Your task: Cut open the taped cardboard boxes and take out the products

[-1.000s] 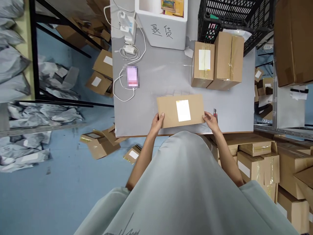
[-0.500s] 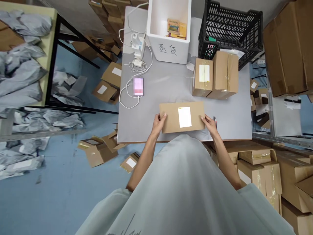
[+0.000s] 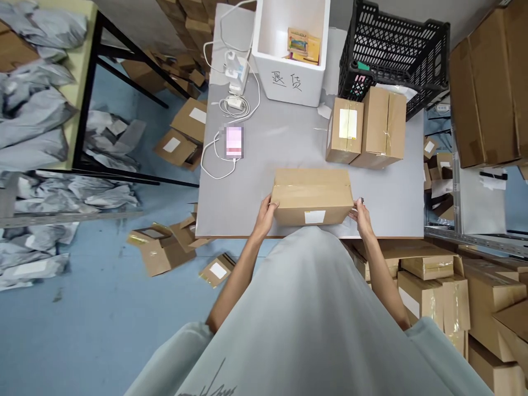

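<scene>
At the near edge of a grey table is a plain brown box, long axis left to right, white label on its near side. Beyond stand a black crate, white tub and two taped boxes. The left hand pinches one end; the right hand's grip is unclear.

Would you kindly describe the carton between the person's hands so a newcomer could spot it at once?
Find the grey table, then its near edge. There the carton is between the left hand and right hand, its long side running crosswise, unlike the two cartons beyond.
</scene>
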A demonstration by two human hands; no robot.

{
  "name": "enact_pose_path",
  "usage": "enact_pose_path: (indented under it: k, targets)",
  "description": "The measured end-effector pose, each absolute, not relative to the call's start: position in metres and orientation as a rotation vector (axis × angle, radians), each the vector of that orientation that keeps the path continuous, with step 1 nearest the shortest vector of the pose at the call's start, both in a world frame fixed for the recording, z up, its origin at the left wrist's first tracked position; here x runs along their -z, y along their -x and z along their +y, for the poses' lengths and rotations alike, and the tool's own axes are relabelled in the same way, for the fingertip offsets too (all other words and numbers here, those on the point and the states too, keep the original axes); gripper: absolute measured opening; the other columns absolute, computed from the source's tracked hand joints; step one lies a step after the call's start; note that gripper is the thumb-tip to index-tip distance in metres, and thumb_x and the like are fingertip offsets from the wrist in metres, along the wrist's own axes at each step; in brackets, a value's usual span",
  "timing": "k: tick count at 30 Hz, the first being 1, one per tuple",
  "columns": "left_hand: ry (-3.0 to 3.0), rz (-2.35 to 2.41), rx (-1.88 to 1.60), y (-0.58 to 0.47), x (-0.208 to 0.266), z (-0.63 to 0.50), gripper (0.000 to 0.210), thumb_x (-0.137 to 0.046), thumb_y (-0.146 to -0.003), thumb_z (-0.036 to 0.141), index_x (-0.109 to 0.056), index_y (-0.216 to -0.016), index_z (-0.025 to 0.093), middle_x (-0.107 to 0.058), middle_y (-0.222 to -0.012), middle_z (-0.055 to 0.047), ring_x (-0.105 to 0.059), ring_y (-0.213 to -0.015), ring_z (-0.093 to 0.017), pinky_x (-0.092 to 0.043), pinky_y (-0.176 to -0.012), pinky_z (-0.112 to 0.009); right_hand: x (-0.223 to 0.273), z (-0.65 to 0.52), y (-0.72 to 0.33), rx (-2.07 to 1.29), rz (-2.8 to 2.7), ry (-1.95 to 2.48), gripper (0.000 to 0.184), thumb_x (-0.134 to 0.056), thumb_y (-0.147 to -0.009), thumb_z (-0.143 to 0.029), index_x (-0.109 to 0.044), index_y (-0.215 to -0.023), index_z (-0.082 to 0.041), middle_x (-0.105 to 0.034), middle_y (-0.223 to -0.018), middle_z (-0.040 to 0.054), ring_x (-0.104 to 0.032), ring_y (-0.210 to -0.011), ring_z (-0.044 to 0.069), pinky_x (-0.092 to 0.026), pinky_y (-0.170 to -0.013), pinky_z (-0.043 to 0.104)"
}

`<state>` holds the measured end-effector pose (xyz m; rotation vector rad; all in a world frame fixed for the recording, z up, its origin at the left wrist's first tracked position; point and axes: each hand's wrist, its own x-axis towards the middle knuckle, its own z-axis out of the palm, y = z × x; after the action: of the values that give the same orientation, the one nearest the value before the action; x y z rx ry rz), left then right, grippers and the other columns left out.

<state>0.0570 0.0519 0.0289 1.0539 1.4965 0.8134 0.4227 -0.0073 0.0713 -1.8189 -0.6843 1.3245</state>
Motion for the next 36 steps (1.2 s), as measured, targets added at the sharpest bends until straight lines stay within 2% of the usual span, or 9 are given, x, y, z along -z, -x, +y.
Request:
enact_pose_path:
  k: [3,8,11,17,21,23,28,36]
  targets:
    - [-1.004,1.493,-0.785,-0.052,-0.032,0.042,0.063,-0.062,-0.093,0.044,-0.071,-0.151,0.024,-0.071,-0.154,-0.012,-0.058,-0.152,-0.033,-0.044,-0.132,-0.051,-0.071,-0.018,-0.425,-1.386,-0.807,1.831,0.089,-0.056,-0.096,-0.094,-0.076,-0.141,-0.02,-0.078,-0.146,0.0171,-0.063,-0.149,0.04,-0.059,-0.12,0.052]
    - [-0.967,1.467,-0.727,-0.049,-0.037,0.029,0.076,-0.063,-0.081,0.037,-0.069,-0.156,0.022,-0.068,-0.162,-0.008,-0.058,-0.154,-0.035,-0.045,-0.132,-0.048,-0.06,-0.034,-0.421,-1.429,-0.858,1.802,0.092,-0.075,-0.083,-0.092,-0.079,-0.144,-0.022,-0.078,-0.148,0.0139,-0.067,-0.147,0.039,-0.052,-0.128,0.057]
    - [-0.932,1.477,-0.684,-0.05,-0.036,0.022,0.085,-0.063,-0.077,0.034,-0.064,-0.161,0.021,-0.067,-0.164,-0.008,-0.058,-0.154,-0.036,-0.046,-0.131,-0.049,-0.054,-0.042,-0.417,-1.452,-0.872,1.753,0.09,-0.079,-0.083,-0.085,-0.078,-0.146,-0.021,-0.076,-0.152,0.0139,-0.067,-0.147,0.036,-0.047,-0.132,0.054]
    - [-0.914,1.503,-0.644,-0.051,-0.032,0.021,0.083,-0.065,-0.083,0.033,-0.057,-0.165,0.022,-0.064,-0.166,-0.01,-0.057,-0.156,-0.035,-0.047,-0.132,-0.05,-0.045,-0.045,-0.418,-1.492,-0.774,1.69,0.085,-0.085,-0.083,-0.076,-0.075,-0.149,-0.022,-0.074,-0.156,0.0149,-0.068,-0.147,0.038,-0.047,-0.133,0.059]
    - [-0.88,1.58,-0.698,-0.057,-0.028,0.03,0.087,-0.072,-0.096,0.045,-0.043,-0.174,0.019,-0.049,-0.179,-0.018,-0.047,-0.166,-0.035,-0.04,-0.137,-0.049,-0.038,-0.036,-0.418,-1.383,-0.813,1.72,0.095,-0.083,-0.081,-0.082,-0.071,-0.152,-0.022,-0.068,-0.162,0.0172,-0.063,-0.153,0.037,-0.048,-0.133,0.056]
    - [-0.911,1.594,-0.728,-0.061,-0.027,0.035,0.091,-0.073,-0.098,0.051,-0.039,-0.176,0.019,-0.042,-0.182,-0.02,-0.042,-0.17,-0.035,-0.038,-0.139,-0.05,-0.035,-0.03,-0.418,-1.341,-0.82,1.732,0.097,-0.082,-0.08,-0.085,-0.07,-0.152,-0.021,-0.069,-0.161,0.0179,-0.064,-0.152,0.037,-0.05,-0.132,0.056]
    - [-1.107,1.684,-0.759,-0.066,-0.032,0.051,0.093,-0.078,-0.095,0.053,-0.043,-0.174,0.02,-0.041,-0.182,-0.021,-0.039,-0.171,-0.036,-0.033,-0.141,-0.051,-0.03,-0.019,-0.42,-1.272,-0.861,1.755,0.095,-0.083,-0.079,-0.083,-0.071,-0.151,-0.022,-0.068,-0.16,0.0193,-0.066,-0.149,0.039,-0.056,-0.126,0.06]
    - [-1.453,1.7,-0.827,-0.09,-0.056,0.095,0.077,-0.071,-0.098,0.044,-0.05,-0.169,0.024,-0.047,-0.177,-0.018,-0.04,-0.17,-0.036,-0.026,-0.145,-0.054,-0.034,0.006,-0.437,-1.139,-0.885,1.738,0.096,-0.079,-0.082,-0.085,-0.067,-0.156,-0.025,-0.063,-0.165,0.0208,-0.066,-0.147,0.04,-0.057,-0.123,0.061]
